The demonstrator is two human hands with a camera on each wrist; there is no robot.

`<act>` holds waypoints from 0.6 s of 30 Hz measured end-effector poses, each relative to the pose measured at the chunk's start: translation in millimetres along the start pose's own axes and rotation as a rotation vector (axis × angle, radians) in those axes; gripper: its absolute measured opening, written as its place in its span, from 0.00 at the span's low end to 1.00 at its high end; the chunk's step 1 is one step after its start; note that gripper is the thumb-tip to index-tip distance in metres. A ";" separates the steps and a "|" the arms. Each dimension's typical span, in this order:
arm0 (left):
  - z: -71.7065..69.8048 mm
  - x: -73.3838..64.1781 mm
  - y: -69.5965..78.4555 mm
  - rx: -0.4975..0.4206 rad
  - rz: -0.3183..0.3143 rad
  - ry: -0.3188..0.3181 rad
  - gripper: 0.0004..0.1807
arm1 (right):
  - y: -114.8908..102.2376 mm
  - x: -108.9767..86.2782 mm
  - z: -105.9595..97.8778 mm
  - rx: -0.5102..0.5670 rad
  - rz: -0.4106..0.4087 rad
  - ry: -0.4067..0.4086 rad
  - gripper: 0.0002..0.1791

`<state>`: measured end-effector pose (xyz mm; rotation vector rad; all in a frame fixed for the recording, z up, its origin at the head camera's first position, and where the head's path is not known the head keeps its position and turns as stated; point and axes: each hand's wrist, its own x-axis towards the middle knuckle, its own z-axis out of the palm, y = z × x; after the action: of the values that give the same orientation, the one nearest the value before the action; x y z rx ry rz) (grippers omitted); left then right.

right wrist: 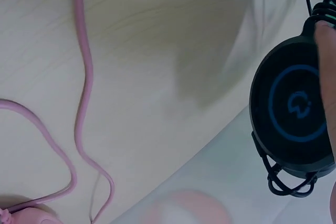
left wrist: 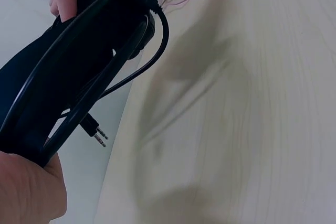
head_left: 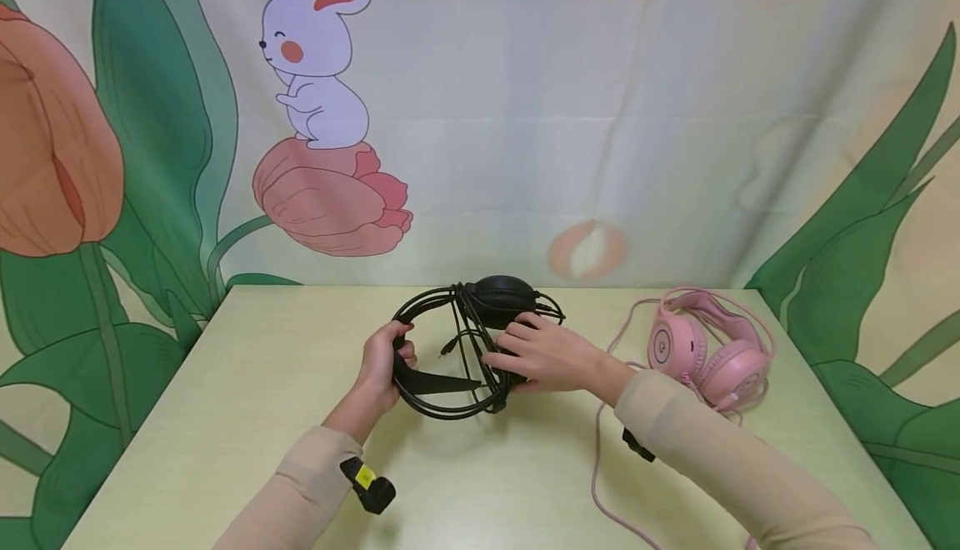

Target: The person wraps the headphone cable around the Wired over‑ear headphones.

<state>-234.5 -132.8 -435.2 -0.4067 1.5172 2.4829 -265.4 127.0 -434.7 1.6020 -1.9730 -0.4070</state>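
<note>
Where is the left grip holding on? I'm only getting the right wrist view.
Observer: In the head view, the left grip holds the black headset at its left side.

Operator: Okay. Anything exposed that I can't see?

Observer: Yes, a plug with two metal tips, visible in the left wrist view.

Operator: And what lies on the right side of the table?

Observer: A pink headset, toward the back edge, as the head view shows.
</note>
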 end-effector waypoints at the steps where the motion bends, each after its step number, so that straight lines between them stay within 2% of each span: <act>1: -1.3 0.5 0.3 0.002 0.000 -0.005 0.06 | -0.3 1.1 0.5 -0.003 -0.002 0.005 0.37; 7: -8.5 4.7 2.6 0.061 0.025 0.000 0.04 | -4.5 8.4 4.4 0.009 -0.004 0.048 0.36; 12: -15.6 8.4 2.4 0.190 0.068 0.091 0.06 | -7.7 16.6 6.6 0.023 -0.002 0.071 0.35; 15: -20.8 9.8 1.4 0.282 0.091 0.148 0.06 | -9.1 22.4 7.3 0.025 -0.005 0.055 0.34; 18: -25.7 10.9 0.8 0.330 0.098 0.182 0.05 | -9.9 27.7 8.4 0.015 -0.008 0.023 0.33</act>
<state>-241.7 -155.8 -449.4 -0.5212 2.0218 2.2539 -266.2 97.0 -440.6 1.6172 -1.9569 -0.3763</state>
